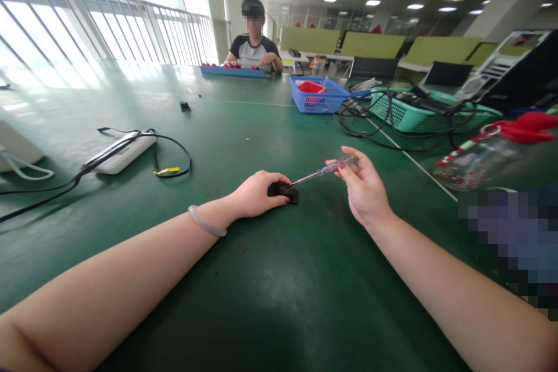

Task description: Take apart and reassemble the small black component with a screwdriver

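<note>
My left hand (261, 193) is closed around a small black block (293, 195) with several metal spots on its top, possibly a terminal block, resting on the green table (279, 279). Between the fingers and thumb of my right hand (366, 186) is a screwdriver (333, 167) with a clear handle. Its thin metal shaft slants down to the left, and the tip meets the top of the black block. Part of the block is hidden under my left fingers.
Left lies a white power strip (126, 151) with black cable. Farther back are a small black piece (185, 106), a blue basket (320, 103) and a green basket (399, 113) with cables. A red-lidded bottle (475, 157) is right. Across the table, a person (255, 49) sits behind a blue tray (231, 71).
</note>
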Available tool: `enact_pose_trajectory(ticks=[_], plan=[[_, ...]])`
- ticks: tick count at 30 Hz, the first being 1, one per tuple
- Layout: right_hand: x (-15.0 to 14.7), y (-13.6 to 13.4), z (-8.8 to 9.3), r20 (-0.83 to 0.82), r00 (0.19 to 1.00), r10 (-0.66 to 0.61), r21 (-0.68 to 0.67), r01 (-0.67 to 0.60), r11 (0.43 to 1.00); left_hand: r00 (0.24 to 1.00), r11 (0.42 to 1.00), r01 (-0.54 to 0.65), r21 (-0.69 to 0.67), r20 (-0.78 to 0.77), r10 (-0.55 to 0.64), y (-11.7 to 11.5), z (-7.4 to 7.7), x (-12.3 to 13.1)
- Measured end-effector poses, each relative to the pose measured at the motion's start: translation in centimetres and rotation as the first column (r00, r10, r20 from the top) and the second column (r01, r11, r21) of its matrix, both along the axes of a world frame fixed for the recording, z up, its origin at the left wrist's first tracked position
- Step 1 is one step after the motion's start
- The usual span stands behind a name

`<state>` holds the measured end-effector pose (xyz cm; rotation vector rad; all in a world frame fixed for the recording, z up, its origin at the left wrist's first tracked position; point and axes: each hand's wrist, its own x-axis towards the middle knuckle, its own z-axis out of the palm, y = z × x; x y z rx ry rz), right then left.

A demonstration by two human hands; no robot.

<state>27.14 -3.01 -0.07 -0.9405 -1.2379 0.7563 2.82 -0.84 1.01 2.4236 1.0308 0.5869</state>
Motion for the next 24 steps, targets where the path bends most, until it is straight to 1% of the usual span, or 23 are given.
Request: enact_pose_trajectory(ticks=[6, 11, 18, 24], plan=[[0.28, 0.07, -0.22, 0.015, 1.0, -0.003, 0.031, 0.002, 1.0, 1.0, 1.0, 0.0, -0.002, 0.004, 0.0, 0.01, 0.03, 0.03], [0.11, -0.09, 0.02, 0.051, 0.999, 0.011, 0.036, -0.013, 0.999, 1.0, 1.0, 0.002, -0.001, 0.002, -0.002, -0.02, 0.02, 0.06], [0.07, -0.04, 0.04, -0.035, 0.999, 0.026, -0.006, -0.026, 1.0, 1.0, 1.0, 0.004, 0.008, 0.013, -0.004, 0.04, -0.05, 0.01], [0.07, 0.02, 0.04, -0.045, 0.999, 0.01, -0.045, -0.012, 0.999, 1.0, 1.0, -0.001, 0.007, 0.005, 0.001, 0.13, -0.16, -0.01]])
